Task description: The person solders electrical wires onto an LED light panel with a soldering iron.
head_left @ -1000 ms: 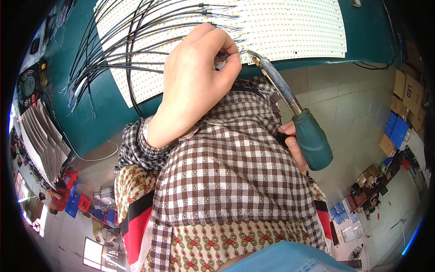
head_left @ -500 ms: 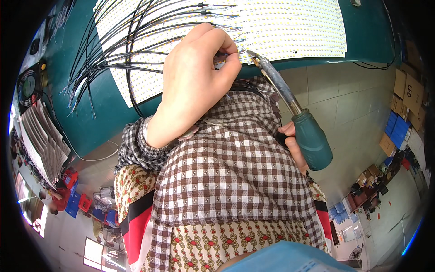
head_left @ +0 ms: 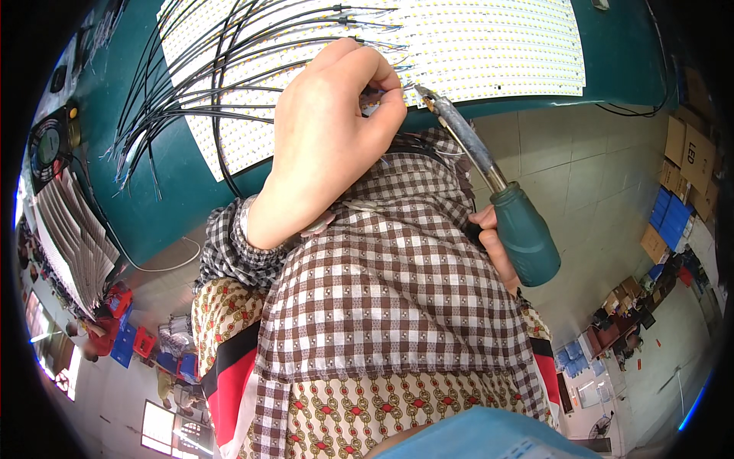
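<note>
My left hand point(head_left: 329, 130) reaches over the near edge of a white LED panel point(head_left: 497, 50) with rows of small yellow chips. Its thumb and index finger are pinched on a thin wire, whose end shows just past the fingertips. Black cables point(head_left: 222, 76) run across the panel's left part, their thin stripped ends resting near its middle. My right hand point(head_left: 497, 249), partly hidden, grips the green handle of a soldering iron point(head_left: 527, 237). The iron's tip points up and left, at the panel's near edge close to the left fingertips; whether it touches the wire I cannot tell.
The panel lies on a green table point(head_left: 183, 218). At the left are a stack of boards point(head_left: 73, 237) and a round-dialled device point(head_left: 50, 145). A thin white cord hangs off the table edge. Cardboard boxes point(head_left: 692, 157) stand on the floor at far right.
The soldering iron has shifted very slightly up and left, with my right hand. My left hand stays almost still, pinching the wire.
</note>
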Available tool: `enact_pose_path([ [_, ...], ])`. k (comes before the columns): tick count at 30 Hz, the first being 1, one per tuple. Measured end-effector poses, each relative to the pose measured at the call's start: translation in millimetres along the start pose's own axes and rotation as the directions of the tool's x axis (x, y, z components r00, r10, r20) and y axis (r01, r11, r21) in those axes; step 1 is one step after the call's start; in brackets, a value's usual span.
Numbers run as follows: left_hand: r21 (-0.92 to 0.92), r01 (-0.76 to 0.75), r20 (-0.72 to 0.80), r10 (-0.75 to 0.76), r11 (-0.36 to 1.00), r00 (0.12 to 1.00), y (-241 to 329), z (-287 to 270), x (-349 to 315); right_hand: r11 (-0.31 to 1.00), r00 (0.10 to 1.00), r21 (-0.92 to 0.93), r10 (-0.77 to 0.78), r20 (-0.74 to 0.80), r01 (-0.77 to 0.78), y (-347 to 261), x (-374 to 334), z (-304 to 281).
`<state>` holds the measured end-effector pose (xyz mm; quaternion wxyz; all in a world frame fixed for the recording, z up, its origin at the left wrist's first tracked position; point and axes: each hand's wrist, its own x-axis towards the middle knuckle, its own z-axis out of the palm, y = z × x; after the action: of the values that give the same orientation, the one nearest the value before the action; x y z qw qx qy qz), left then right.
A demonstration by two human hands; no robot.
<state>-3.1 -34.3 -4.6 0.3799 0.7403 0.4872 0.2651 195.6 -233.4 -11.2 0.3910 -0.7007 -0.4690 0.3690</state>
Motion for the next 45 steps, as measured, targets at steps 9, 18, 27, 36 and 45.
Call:
enact_pose_path([
  [9,0.014,-0.007,-0.007,0.007,1.0,1.0,1,0,0,0.991,0.999,0.129,0.041,-0.013,-0.039,-20,5,2],
  [18,-0.014,-0.007,0.003,0.007,1.0,1.0,-1,-1,0,0.99,0.989,-0.007,-0.142,0.046,0.142,-15,8,1],
  [27,0.039,-0.064,0.099,0.06,0.997,0.993,2,-6,10,0.939,0.995,0.341,0.069,-0.075,-0.04,-13,2,8],
  [36,0.024,-0.039,0.132,0.035,0.999,0.991,0,-6,15,0.991,1.0,0.135,0.017,0.024,-0.02,-13,4,-2],
  [45,0.069,-0.081,0.158,0.069,0.994,0.985,-2,-7,17,0.988,0.999,0.155,-0.025,-0.021,0.028,-7,0,5],
])
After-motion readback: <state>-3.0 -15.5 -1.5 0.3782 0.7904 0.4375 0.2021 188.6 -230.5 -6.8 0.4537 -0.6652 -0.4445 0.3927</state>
